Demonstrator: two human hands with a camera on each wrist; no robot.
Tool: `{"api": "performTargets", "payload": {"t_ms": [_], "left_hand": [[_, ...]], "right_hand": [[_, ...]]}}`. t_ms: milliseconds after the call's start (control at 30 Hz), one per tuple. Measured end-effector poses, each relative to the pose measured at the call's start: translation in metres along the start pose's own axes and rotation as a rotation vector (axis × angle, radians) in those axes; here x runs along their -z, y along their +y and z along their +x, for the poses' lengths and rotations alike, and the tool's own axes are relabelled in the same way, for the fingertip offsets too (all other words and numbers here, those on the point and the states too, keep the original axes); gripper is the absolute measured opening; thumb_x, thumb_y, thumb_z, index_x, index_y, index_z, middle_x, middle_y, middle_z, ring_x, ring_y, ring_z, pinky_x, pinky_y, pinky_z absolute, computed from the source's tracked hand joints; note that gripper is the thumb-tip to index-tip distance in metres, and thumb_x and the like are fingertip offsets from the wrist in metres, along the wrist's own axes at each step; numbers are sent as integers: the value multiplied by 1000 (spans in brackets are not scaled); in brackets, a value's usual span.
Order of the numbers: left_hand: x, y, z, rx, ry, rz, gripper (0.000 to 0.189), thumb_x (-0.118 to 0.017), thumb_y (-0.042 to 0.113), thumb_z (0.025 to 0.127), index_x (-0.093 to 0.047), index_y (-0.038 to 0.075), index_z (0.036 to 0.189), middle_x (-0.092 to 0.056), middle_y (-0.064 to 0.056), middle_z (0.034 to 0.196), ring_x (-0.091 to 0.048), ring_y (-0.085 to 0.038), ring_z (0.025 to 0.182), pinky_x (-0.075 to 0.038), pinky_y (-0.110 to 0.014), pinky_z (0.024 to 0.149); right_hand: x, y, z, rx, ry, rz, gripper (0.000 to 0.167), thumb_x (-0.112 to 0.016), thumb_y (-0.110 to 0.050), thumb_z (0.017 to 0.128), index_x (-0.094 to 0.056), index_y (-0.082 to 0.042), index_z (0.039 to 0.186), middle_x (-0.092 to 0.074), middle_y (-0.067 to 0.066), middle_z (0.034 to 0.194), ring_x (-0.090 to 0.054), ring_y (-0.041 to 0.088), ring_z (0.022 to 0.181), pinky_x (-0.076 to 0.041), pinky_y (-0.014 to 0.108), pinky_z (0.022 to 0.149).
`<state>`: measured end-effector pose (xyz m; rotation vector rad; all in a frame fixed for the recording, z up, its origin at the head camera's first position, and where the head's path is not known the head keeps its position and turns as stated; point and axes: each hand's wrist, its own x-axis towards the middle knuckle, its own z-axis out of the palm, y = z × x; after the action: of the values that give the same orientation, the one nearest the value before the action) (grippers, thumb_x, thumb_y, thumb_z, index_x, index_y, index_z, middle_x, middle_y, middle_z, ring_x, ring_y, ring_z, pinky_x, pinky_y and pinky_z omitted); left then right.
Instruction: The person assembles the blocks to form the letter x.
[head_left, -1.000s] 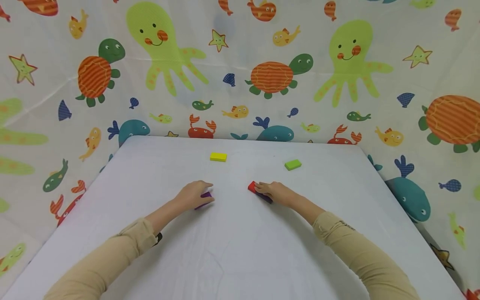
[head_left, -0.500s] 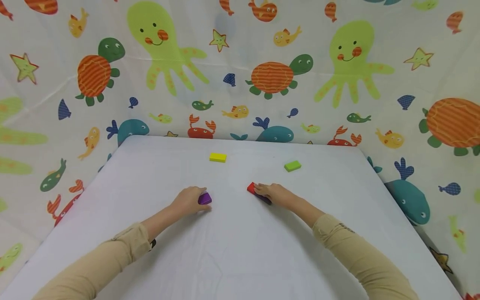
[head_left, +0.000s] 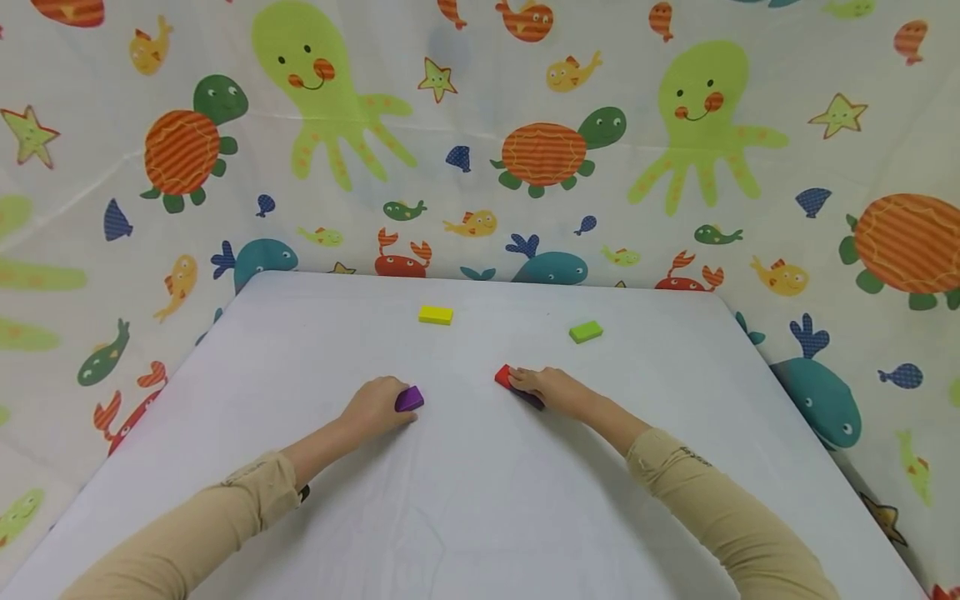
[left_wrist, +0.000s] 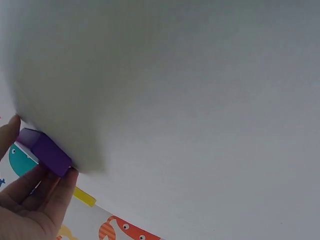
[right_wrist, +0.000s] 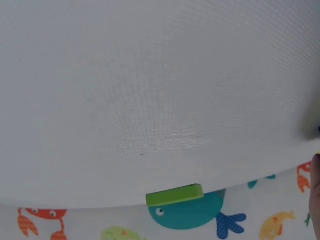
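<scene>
My left hand (head_left: 373, 408) grips a purple block (head_left: 409, 399) between thumb and fingertips, left of the table's middle. In the left wrist view, the thumb is on one side of the purple block (left_wrist: 51, 154) and the fingers are on the other. Across from it, my right hand (head_left: 553, 389) holds a red block (head_left: 503, 375) with its fingers laid over it. A dark strip (head_left: 529, 398) shows along the red block's near side; whether it is a second block or a shaded face, I cannot tell. The right thumb is hidden in the head view.
A yellow block (head_left: 436, 315) lies farther back, near the table's (head_left: 465, 517) far edge. To its right lies a green block (head_left: 586, 332), beyond my right hand. A curtain (head_left: 480, 75) printed with sea animals hangs behind and beside the table.
My left hand has closed its fingers round the purple block and turned it, shifting slightly toward me. The right hand and the red block have stayed in place.
</scene>
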<state>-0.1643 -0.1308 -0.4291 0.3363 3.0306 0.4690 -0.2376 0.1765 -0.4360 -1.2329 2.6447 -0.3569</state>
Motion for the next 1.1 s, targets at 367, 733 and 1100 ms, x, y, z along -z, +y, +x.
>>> {"api": "performTargets", "payload": {"t_ms": [367,733,1100], "left_hand": [[0,2,1,-7,32,2,31,-74,17,80,-67,-6,100,-69,-15,91,-57,-20,75,-50,-33,70],[1,2,0,7,54,-64,28,-76,14,78,-68,-7,95,-67,-14,89,-56,-19,76,-49,-32,69],[3,-1,-4,-9,54,-53,28,-77,15,77,-68,-6,93,-66,-12,82,-53,-17,71,-46,-30,65]], "right_hand": [[5,-2,-1,0,-8,4,37,-50,-1,94,-52,-2,131,-47,17,140,-48,34,127,-44,43,100],[2,0,-1,-1,-2,-9,36,-49,-1,95,-53,-1,131,-48,17,140,-49,35,126,-44,44,99],[2,-1,-1,-9,-13,8,36,-48,-2,96,-51,-2,132,-47,17,141,-48,35,127,-43,45,100]]}}
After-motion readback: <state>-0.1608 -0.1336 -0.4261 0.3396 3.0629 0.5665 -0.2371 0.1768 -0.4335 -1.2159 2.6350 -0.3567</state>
